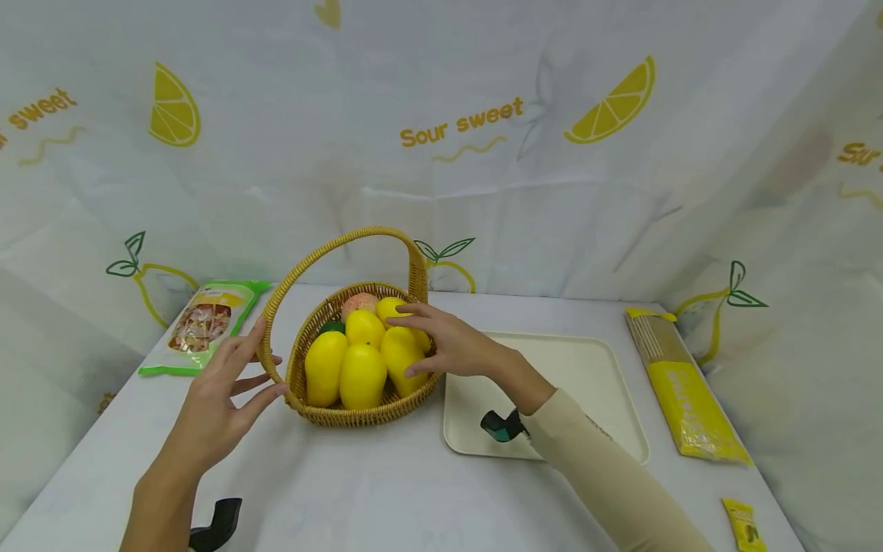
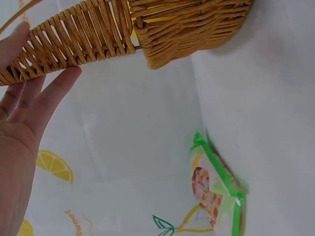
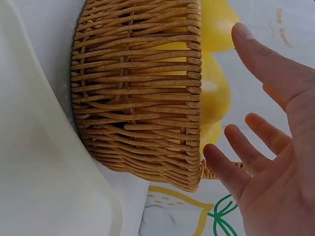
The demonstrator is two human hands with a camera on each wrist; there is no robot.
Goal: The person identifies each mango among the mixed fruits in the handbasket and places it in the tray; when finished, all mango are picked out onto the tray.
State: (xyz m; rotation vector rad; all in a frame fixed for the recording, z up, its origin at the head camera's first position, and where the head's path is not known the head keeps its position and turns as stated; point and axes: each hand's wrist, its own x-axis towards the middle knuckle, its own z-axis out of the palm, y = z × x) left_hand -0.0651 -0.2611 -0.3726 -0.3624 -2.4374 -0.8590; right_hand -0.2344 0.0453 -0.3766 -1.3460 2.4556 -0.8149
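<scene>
A wicker basket [image 1: 345,418] with a tall arched handle stands on the table. Inside lie several yellow mangoes [image 1: 362,376], a pinkish round fruit [image 1: 359,304] and something dark green [image 1: 333,327], mostly covered. At the left side of the handle, my left hand [image 1: 217,399] holds it between thumb and fingers; the left wrist view shows the hand [image 2: 24,128] with fingers under the woven handle [image 2: 74,39]. Over the basket's right rim hovers my right hand [image 1: 458,345], fingers spread. In the right wrist view this hand [image 3: 275,162] grips nothing, beside the mangoes [image 3: 214,91].
A cream tray [image 1: 572,368] lies right of the basket, partly under the right forearm. Farther right are a yellow noodle-like packet [image 1: 690,399] and a small yellow sachet [image 1: 745,525]. Back left lies a green-and-white food bag [image 1: 203,326]. A printed curtain [image 1: 448,192] hangs behind.
</scene>
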